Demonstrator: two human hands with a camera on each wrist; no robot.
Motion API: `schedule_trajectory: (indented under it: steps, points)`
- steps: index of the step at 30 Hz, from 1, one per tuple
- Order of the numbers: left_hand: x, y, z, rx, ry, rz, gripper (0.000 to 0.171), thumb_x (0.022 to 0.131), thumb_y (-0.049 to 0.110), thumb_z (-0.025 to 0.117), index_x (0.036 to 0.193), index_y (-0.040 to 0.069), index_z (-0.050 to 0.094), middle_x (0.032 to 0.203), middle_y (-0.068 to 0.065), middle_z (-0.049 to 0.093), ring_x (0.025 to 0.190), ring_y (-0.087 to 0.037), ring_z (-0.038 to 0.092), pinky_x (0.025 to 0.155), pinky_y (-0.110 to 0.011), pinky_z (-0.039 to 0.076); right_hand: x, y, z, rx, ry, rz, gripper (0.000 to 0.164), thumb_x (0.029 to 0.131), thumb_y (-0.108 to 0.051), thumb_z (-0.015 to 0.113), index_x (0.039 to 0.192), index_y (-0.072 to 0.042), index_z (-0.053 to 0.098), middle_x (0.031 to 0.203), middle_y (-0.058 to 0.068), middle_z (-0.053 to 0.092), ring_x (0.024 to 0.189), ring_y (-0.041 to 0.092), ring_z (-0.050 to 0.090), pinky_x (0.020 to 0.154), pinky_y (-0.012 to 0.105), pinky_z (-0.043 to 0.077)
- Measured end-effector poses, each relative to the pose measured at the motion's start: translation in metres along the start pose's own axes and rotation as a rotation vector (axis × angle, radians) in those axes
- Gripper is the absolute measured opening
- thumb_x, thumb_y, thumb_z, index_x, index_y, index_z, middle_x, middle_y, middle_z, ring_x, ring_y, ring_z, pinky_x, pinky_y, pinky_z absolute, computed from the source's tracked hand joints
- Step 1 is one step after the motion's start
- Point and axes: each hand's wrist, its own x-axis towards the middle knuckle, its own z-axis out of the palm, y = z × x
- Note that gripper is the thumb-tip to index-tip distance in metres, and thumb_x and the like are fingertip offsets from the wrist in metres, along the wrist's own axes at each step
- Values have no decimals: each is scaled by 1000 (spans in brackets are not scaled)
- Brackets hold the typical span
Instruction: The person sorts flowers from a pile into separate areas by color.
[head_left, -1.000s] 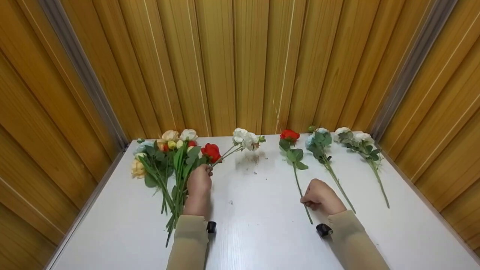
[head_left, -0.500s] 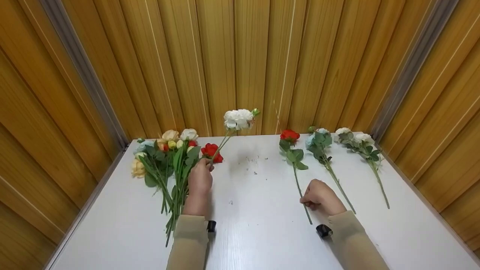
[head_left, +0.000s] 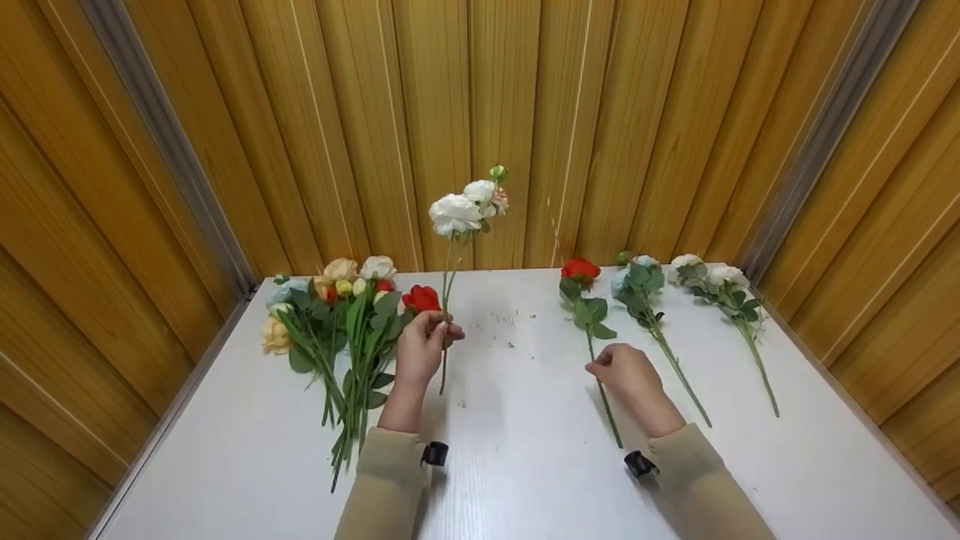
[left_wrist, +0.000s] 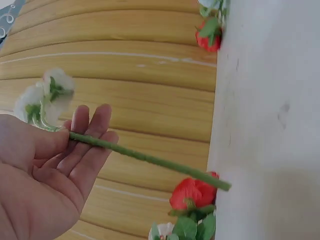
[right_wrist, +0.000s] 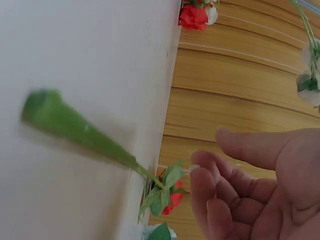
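Note:
My left hand (head_left: pixel 421 351) pinches the green stem of a white flower (head_left: pixel 456 215) between thumb and fingers. The bloom stands upright above the table, with a second white head and a green bud beside it. In the left wrist view, the stem (left_wrist: pixel 150 159) crosses the fingers and its cut end points away. My right hand (head_left: pixel 631 376) hovers over the stem of a red rose (head_left: pixel 580 271) lying on the table. Seen from the right wrist, thumb and fingers (right_wrist: pixel 202 187) are loosely bent and apart, with nothing between them.
A pile of mixed flowers (head_left: pixel 341 315) lies left of my left hand, with a red bloom (head_left: pixel 421 298) at its right edge. Right of the rose lie a pale blue flower stem (head_left: pixel 637 289) and a white one (head_left: pixel 726 283). Wood-patterned walls (head_left: pixel 502 112) enclose the white table (head_left: pixel 510 465).
My left hand has raised and turned the white flower from lying low to upright. The right hand has moved slightly up along the rose stem, and its fingers have loosened.

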Motion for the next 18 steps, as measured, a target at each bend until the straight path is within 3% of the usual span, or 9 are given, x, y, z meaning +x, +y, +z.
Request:
schedule_trajectory:
  steps: [7,11,15,18]
  points:
    - [-4,0,12,-215,-112,-104,18,104,-3,52,120,-7,61,103,-19,76,95,-27,78,89,-38,63,-8,-26,21,182,-45,-52,10,97,-17,71,93,-8,72,81,5,72,69,15,65,59,27,49]
    - [-9,0,25,-313,-184,-142,17,105,-1,51,119,-3,60,105,-19,75,98,-27,78,91,-39,62,-14,-34,36,301,-98,-160,14,98,-13,69,99,0,74,85,10,76,70,16,71,66,32,58]
    - [-16,-1,40,-371,-283,-148,14,106,0,51,116,-2,59,104,-20,75,99,-28,78,91,-40,61,-21,-41,50,393,-188,-284,27,101,-14,64,114,9,72,97,20,78,77,21,76,70,35,61]
    - [-21,-2,50,-387,-343,-152,13,106,0,50,115,-3,58,97,-13,76,98,-26,79,90,-39,62,-25,-46,58,462,-237,-342,31,103,-15,63,120,11,69,103,24,77,81,20,77,70,29,60]
